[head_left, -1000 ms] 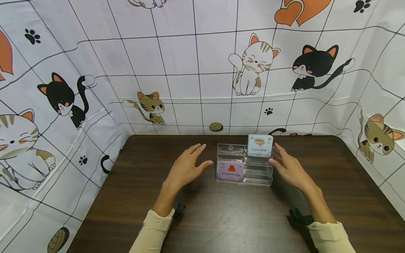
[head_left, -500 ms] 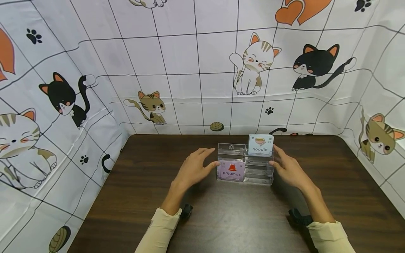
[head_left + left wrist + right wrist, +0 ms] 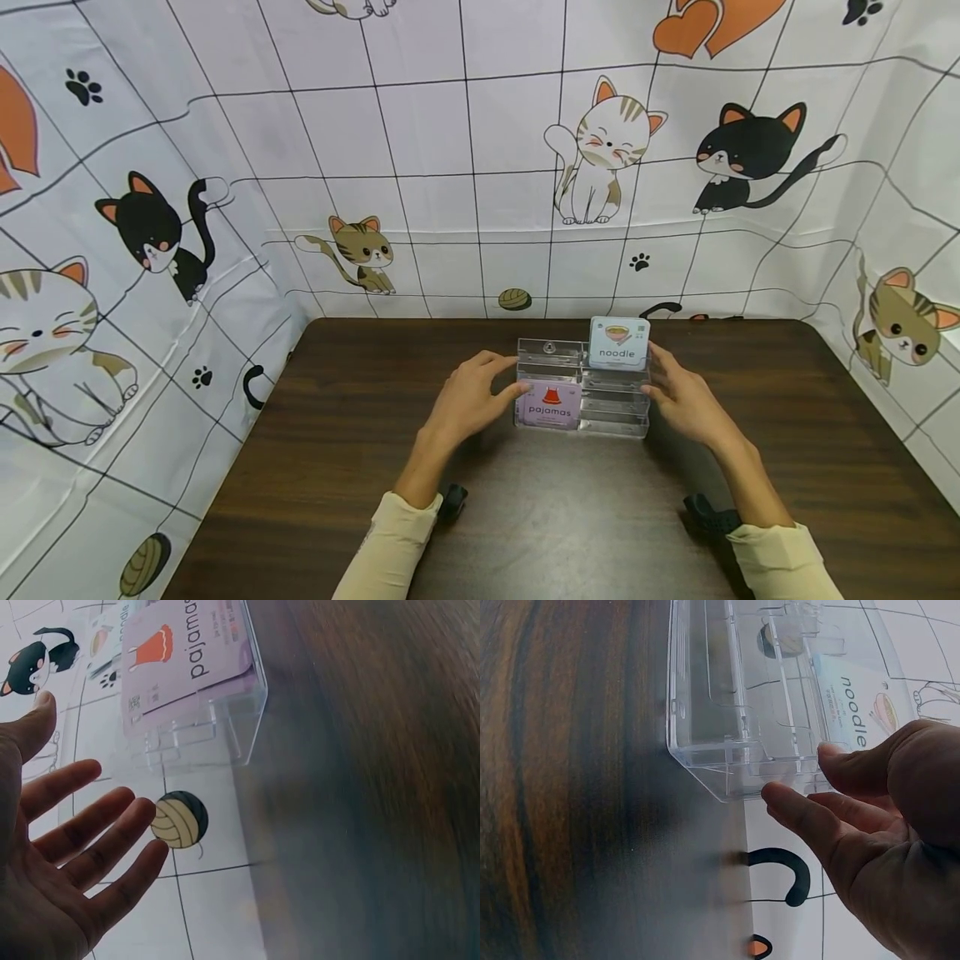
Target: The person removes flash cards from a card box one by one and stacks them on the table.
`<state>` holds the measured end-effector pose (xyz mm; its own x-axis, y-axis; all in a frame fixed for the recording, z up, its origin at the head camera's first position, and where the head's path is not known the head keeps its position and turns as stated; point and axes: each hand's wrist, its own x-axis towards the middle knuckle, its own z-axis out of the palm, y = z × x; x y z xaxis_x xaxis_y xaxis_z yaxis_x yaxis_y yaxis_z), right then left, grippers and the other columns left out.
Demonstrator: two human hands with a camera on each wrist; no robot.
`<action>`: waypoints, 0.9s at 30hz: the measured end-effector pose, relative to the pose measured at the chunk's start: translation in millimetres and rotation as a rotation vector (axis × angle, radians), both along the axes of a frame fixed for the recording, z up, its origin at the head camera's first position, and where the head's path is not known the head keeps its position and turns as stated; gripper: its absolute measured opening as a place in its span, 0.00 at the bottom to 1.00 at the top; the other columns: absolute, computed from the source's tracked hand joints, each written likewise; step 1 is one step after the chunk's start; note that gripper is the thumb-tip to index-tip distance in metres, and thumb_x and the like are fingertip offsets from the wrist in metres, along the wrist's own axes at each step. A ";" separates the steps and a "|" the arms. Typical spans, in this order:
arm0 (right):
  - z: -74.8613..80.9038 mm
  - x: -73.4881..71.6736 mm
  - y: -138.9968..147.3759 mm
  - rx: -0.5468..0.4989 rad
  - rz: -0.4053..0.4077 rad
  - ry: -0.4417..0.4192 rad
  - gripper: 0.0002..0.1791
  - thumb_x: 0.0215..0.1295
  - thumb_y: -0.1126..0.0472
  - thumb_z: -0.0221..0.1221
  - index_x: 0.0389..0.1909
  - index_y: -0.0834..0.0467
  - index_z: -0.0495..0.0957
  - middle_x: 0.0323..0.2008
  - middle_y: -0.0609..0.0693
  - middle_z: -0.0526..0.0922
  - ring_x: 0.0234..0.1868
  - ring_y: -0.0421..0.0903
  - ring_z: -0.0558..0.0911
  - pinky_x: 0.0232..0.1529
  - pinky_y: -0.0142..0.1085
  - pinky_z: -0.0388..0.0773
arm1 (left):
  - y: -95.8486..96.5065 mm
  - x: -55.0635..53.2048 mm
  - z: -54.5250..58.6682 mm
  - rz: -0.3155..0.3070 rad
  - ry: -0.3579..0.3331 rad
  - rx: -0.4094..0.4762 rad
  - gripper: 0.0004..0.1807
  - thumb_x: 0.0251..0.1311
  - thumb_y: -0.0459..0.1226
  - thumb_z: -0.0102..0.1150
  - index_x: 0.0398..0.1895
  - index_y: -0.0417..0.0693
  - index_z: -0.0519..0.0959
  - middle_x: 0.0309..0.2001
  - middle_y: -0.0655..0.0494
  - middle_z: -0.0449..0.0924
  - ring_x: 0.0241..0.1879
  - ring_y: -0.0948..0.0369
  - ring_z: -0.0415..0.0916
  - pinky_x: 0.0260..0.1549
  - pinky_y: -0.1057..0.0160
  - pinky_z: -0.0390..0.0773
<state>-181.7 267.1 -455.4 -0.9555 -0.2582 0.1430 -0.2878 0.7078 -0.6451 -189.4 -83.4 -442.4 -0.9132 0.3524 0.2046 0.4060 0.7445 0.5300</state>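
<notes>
A clear plastic tiered card holder [image 3: 615,404] stands toward the back of the table. Its lower left slot carries a purple "pajamas" card [image 3: 551,405], with a second purple card edge behind it in the left wrist view. A pale blue "noodle" card [image 3: 618,343] stands in the top right slot. My left hand [image 3: 468,400] is at the holder's left side, fingers extended and thumb near the pajamas card; the left wrist view shows a gap there. At the right side, my right hand [image 3: 690,400] has its thumb and fingertips against or very near the holder's edge.
The dark wood-grain table [image 3: 555,517] runs up to a white cat-print cloth [image 3: 420,142] at the back and sides. Each wrist wears a dark strap, such as the left strap [image 3: 453,503], below a cream sleeve [image 3: 390,542].
My left hand has moved right, up to the holder's left side. The right hand has barely moved. Holder and cards stay in place.
</notes>
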 end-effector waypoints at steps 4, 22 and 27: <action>-0.7 0.3 0.2 0.003 -0.003 -0.004 0.40 0.77 0.73 0.58 0.82 0.73 0.49 0.72 0.83 0.66 0.65 0.78 0.78 0.57 0.64 0.82 | 4.2 -1.0 -1.1 -0.007 0.015 0.002 0.29 0.73 0.55 0.65 0.69 0.50 0.82 0.63 0.49 0.84 0.61 0.50 0.83 0.61 0.45 0.83; -1.3 0.0 -1.2 -0.006 -0.015 -0.005 0.40 0.76 0.72 0.60 0.82 0.73 0.51 0.72 0.82 0.67 0.66 0.77 0.78 0.58 0.63 0.82 | 22.4 -3.8 -8.0 0.011 0.087 0.056 0.23 0.66 0.51 0.74 0.58 0.50 0.89 0.54 0.51 0.84 0.38 0.60 0.78 0.43 0.59 0.82; -1.1 -0.1 -1.2 -0.006 -0.019 -0.011 0.40 0.77 0.72 0.59 0.82 0.72 0.51 0.73 0.82 0.66 0.66 0.77 0.78 0.58 0.62 0.82 | 28.1 -5.8 -10.4 0.008 0.105 0.085 0.21 0.64 0.49 0.76 0.55 0.49 0.90 0.53 0.51 0.83 0.41 0.58 0.80 0.43 0.59 0.82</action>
<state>-181.7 265.9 -456.5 -0.9617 -0.2392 0.1338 -0.2672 0.7094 -0.6522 -195.2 -55.3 -452.8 -0.8879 0.3226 0.3278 0.4568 0.7019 0.5466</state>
